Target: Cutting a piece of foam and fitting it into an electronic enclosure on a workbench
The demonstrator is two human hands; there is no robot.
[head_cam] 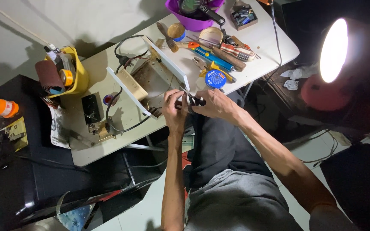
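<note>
Seen from my head, both hands meet at the desk's near edge: my left hand and right hand pinch a small black part between them. The opened white casing lies just beyond, wires loose, seemingly unfinished.

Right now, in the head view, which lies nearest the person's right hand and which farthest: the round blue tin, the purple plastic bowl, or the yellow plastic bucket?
From the right hand:
1. Round blue tin, just above it near the table edge.
2. Purple plastic bowl, at the table's far end.
3. Yellow plastic bucket, far left, past the opened device.
</note>
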